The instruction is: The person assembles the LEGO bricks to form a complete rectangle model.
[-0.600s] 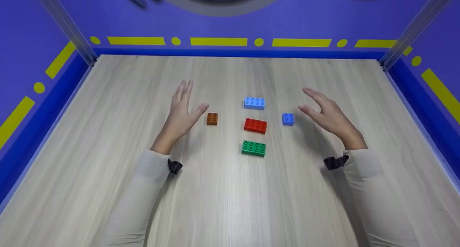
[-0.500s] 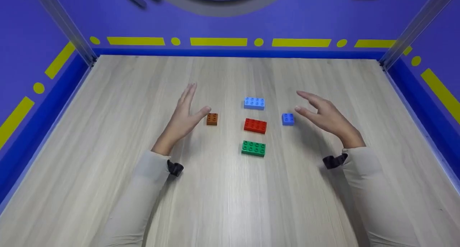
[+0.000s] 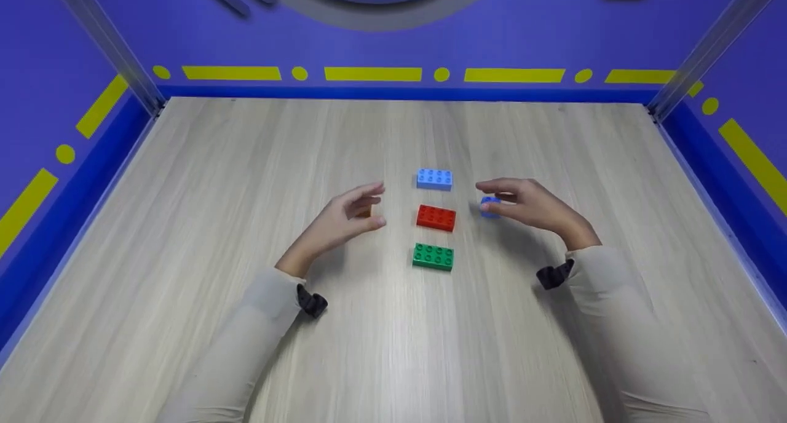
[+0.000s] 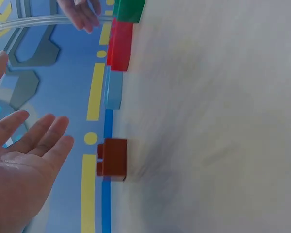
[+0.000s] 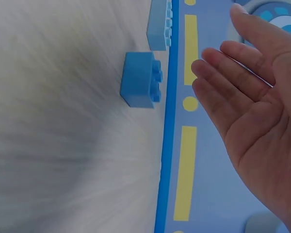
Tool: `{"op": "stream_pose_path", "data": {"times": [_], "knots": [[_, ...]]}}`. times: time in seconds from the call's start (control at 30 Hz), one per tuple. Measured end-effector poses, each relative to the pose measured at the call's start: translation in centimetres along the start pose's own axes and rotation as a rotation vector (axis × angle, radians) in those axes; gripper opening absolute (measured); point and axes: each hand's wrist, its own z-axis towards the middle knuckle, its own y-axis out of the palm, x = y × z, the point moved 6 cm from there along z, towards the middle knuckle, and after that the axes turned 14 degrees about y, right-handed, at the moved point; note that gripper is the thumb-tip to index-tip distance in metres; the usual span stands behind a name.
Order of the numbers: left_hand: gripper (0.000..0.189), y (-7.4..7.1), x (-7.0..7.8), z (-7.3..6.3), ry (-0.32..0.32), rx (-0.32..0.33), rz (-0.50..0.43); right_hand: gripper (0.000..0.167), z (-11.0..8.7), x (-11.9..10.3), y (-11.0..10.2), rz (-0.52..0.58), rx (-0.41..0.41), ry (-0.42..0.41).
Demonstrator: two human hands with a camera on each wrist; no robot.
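Note:
My left hand [image 3: 335, 225] hovers over the small brown toy brick [image 3: 365, 213], fingers loosely bent and thumb apart. The hand hides most of that brick in the head view. In the left wrist view the brown brick [image 4: 115, 159] stands on the table, with a gap between it and the fingers [image 4: 43, 136]. Over the small blue brick [image 3: 488, 200] is my right hand [image 3: 536, 206], its thumb and fingers partly covering the brick from above. The right wrist view shows this blue brick [image 5: 138, 80] on the table, apart from the relaxed right hand [image 5: 262, 102].
Between the hands, a light blue brick [image 3: 434, 181], a red brick [image 3: 436, 219] and a green brick [image 3: 433, 258] form a column on the wooden table [image 3: 393, 349]. Blue panels [image 3: 393, 48] with yellow marks enclose the back and sides.
Both hands have moved inward over the small bricks, the left rightward and the right leftward. Their fingers have bent a little more. The bricks stay where they were.

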Motion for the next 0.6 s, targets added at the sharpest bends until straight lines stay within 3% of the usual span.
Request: {"op": "stream_pose_path", "data": {"times": [0.23, 0.6], "knots": [[0.061, 2.4, -0.9, 0.3, -0.031, -0.095, -0.021, 0.056, 1.1, -0.4, 1.2, -0.026, -0.030, 0.014], [0.051, 5.3, -1.6, 0.5, -0.083, -0.197, 0.045, 0.046, 2.1, -1.8, 2.8, -0.083, -0.076, 0.014]]}}
